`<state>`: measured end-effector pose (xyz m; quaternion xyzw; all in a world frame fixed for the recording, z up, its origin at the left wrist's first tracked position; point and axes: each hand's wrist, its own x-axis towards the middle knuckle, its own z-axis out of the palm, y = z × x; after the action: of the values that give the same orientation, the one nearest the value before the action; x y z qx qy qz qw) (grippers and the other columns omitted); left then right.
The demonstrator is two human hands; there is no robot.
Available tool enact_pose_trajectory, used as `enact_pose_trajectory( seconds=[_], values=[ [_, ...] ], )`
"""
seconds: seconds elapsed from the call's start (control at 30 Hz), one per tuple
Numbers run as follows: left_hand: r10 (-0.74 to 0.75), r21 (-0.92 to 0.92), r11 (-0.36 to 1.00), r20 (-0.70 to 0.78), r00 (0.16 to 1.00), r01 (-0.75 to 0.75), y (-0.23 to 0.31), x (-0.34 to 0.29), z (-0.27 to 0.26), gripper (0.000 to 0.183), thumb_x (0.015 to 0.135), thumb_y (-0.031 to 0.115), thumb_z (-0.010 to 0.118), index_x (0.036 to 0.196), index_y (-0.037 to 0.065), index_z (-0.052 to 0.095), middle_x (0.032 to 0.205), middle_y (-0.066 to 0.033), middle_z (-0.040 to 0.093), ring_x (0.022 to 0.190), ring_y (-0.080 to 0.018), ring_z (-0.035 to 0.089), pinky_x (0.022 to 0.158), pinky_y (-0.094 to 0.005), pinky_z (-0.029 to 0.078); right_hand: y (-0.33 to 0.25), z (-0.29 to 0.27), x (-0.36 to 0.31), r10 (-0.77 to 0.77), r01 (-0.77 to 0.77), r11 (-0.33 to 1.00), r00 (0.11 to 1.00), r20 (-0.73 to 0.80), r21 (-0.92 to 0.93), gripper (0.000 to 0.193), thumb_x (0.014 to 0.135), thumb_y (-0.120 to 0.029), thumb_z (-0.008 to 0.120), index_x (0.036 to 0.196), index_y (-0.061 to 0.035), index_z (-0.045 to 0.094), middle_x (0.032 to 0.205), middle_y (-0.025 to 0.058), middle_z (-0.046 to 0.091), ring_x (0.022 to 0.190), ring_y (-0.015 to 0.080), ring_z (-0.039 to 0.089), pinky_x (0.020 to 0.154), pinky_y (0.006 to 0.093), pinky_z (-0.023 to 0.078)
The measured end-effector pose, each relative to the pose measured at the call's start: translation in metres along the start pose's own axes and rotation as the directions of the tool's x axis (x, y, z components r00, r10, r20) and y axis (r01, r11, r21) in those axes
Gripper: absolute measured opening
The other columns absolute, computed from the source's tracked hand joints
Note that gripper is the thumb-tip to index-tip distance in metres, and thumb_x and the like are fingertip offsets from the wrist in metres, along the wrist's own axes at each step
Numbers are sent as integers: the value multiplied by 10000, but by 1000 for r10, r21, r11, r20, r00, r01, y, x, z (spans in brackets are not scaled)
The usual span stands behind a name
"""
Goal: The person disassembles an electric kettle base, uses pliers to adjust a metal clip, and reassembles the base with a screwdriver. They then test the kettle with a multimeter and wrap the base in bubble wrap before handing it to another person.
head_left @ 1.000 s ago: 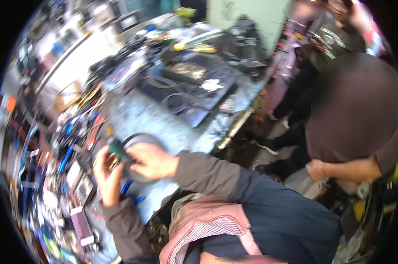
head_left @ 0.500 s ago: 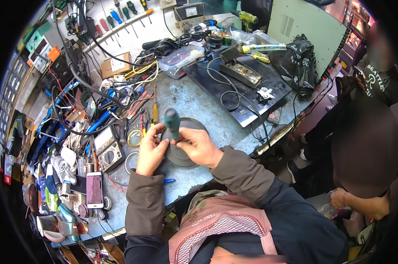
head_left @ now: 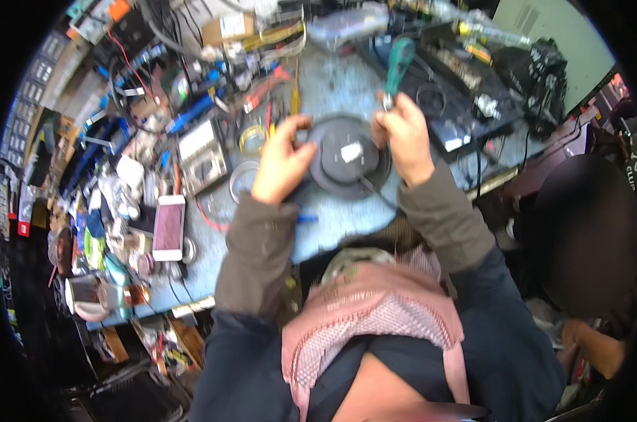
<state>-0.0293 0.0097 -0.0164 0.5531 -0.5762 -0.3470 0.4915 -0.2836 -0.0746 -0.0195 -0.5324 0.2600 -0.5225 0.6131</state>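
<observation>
My right hand (head_left: 406, 137) grips a screwdriver (head_left: 401, 62) by its lower part, the green handle pointing up and away. That hand is at the right rim of a round black disc-shaped device (head_left: 332, 172), which lies on the bench. The disc has a raised middle with a small white label, and a thin cable runs from its near right side. At the disc's left edge is my left hand (head_left: 283, 160), thumb and fingers apart with nothing between them. Motion blur hides whether its fingertips touch the rim. The screwdriver's tip cannot be made out.
Left of my hands lie a roll of yellow tape (head_left: 253, 139), a multimeter (head_left: 204, 158) and a white phone (head_left: 168, 228), with tangled cables and tools behind. A dark flat panel (head_left: 452, 130) lies at the far right. A person's arm (head_left: 593, 348) shows at the lower right.
The screwdriver stood over the disc's middle between both hands. My right hand has carried it off to the right, and my left hand has moved back to the left rim. The whole view has shifted.
</observation>
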Motion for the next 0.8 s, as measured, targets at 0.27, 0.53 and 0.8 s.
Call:
enact_pose_trajectory(
  seconds=[0.27, 0.53, 0.8],
  values=[
    [124, 102, 989, -161, 979, -109, -1, 1, -1, 274, 1005, 29, 788, 1275, 6, 745, 1029, 21, 677, 826, -49, 595, 734, -244, 506, 25, -31, 20, -277, 234, 654, 959, 60, -720, 400, 1023, -161, 654, 1397, -24, 697, 1095, 259, 746, 1027, 466, 728, 930, 521, 580],
    [404, 402, 871, -261, 877, -281, -5, 2, -15, 190, 1001, -22, 729, 1189, -21, 756, 1203, -115, 746, 1081, -207, 723, 979, -338, 574, 9, -11, 21, -138, 195, 473, 980, 147, -859, 360, 1028, -372, 729, 1116, -30, 796, 1145, 238, 681, 1099, 444, 669, 973, 550, 566],
    [296, 401, 892, -173, 940, -207, 61, 45, -34, 245, 983, -94, 696, 1208, 0, 724, 1266, -89, 697, 1065, -134, 683, 901, -277, 568, 7, -3, 10, -198, 307, 502, 951, 238, -809, 339, 987, -324, 782, 1150, -27, 767, 1347, 233, 638, 1302, 433, 555, 1108, 589, 419]
  ],
)
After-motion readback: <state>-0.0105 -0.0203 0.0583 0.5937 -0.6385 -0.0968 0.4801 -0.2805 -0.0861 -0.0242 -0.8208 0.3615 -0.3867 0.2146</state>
